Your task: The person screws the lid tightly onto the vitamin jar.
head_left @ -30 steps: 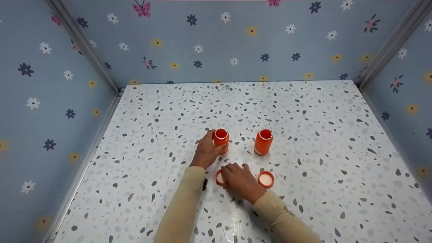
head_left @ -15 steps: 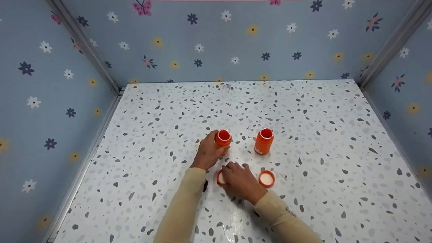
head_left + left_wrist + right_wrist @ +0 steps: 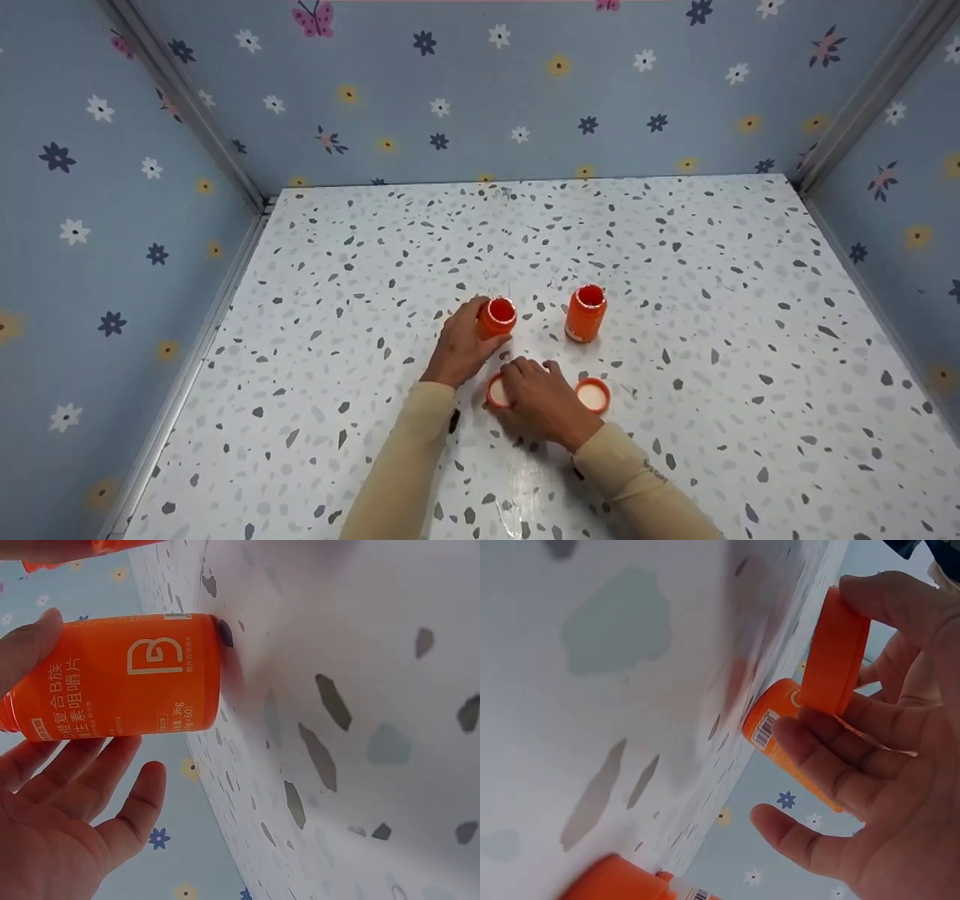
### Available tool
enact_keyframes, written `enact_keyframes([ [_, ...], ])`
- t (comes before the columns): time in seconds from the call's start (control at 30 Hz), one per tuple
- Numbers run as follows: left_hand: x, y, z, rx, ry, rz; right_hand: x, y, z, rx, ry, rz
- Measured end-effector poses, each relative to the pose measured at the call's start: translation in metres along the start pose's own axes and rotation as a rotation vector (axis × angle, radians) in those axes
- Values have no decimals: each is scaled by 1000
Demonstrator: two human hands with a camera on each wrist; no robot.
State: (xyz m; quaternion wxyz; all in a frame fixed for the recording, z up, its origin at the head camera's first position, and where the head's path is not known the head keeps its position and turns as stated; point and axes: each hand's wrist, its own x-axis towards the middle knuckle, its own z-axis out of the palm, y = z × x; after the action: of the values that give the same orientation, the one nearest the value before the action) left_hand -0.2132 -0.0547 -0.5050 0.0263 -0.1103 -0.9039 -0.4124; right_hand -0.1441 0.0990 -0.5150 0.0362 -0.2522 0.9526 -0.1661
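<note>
My left hand (image 3: 459, 346) grips an orange pill bottle (image 3: 497, 328) with no lid on, its mouth facing up. In the left wrist view this bottle (image 3: 150, 679) carries white lettering, and its base is close to the table. Just in front of it, my right hand (image 3: 546, 403) pinches an orange lid (image 3: 499, 391) between thumb and fingers, its pale inside turned up. The right wrist view shows that lid (image 3: 834, 652) edge-on above the speckled surface, with the bottle (image 3: 769, 720) behind it.
A second uncapped orange bottle (image 3: 585, 319) stands upright to the right. Its matching lid (image 3: 593, 396) lies inside-up beside my right wrist. The speckled white table (image 3: 712, 300) is bounded by flower-patterned panels (image 3: 510, 90) at the back and both sides.
My left hand has drawn its bottle slightly toward me and to the right. The right hand with its lid has shifted a little to the right. The second bottle and lid stay put.
</note>
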Motion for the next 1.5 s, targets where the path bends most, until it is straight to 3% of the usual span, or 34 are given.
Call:
enact_keyframes([
  [0.23, -6, 0, -1, 13, -14, 0, -2, 4, -7, 76, 7, 42],
  [0.53, -13, 0, -2, 28, -19, 77, -7, 11, -16, 72, 52, 41],
  [0.77, -18, -2, -3, 57, 2, 171, -9, 16, -20, 13, 91, 10],
  [1.2, -28, 1, -5, 54, -11, 184, -9, 22, -29, 155, 202, 21],
  [1.5, -33, 1, -4, 55, -17, 177, -9, 26, -31, 113, 292, -26],
])
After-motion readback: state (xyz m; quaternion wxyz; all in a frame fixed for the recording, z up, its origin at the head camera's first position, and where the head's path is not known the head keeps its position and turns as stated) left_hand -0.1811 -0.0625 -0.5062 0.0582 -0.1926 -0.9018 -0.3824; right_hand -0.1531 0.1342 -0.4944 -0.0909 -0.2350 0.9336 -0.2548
